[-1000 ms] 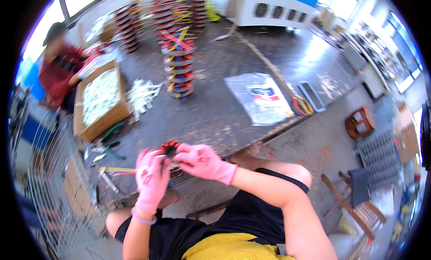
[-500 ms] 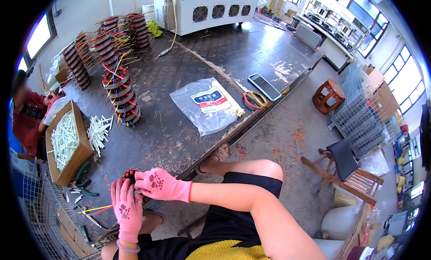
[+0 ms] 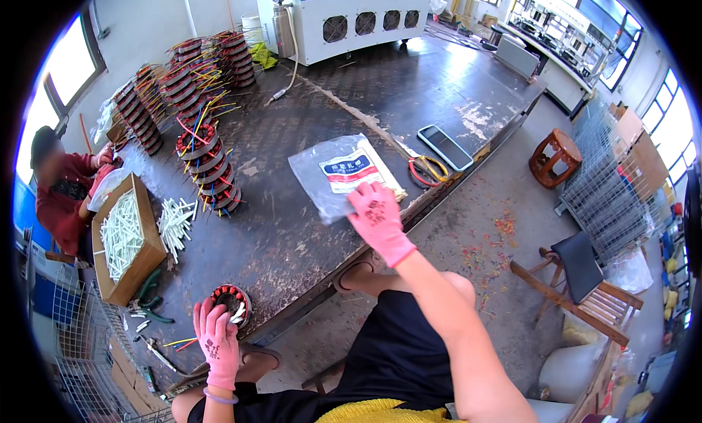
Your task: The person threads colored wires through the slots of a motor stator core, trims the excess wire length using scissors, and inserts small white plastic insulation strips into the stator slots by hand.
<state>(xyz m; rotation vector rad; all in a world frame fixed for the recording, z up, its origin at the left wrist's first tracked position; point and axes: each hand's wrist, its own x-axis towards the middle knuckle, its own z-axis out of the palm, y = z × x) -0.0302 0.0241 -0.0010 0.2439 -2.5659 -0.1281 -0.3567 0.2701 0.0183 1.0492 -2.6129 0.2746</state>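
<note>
In pink gloves, both my hands are over the dark table. My left hand (image 3: 217, 342) grips a motor stator (image 3: 244, 300), a dark ring with red windings lying near the table's front edge. Something white sits inside the ring, and yellow and red wires stick out beside my hand. My right hand (image 3: 379, 220) reaches across to a clear plastic bag (image 3: 322, 171) with a blue, white and red label. Its fingers stretch over the bag's near right part, apparently touching it; their tips are partly hidden. Pale strip ends show at the bag's right corner.
Stacked wired stators (image 3: 208, 163) stand at the left. Near them are a cardboard box (image 3: 150, 251) of white tubes, loose tubes (image 3: 175, 225) and green-handled pliers (image 3: 150, 295). Scissors (image 3: 430, 172) and a phone (image 3: 445, 148) lie right of the bag. A co-worker (image 3: 62, 196) sits far left.
My right hand has left the stator and moved up and right to the plastic bag. My left hand has stayed at the stator, which now shows more of its ring.
</note>
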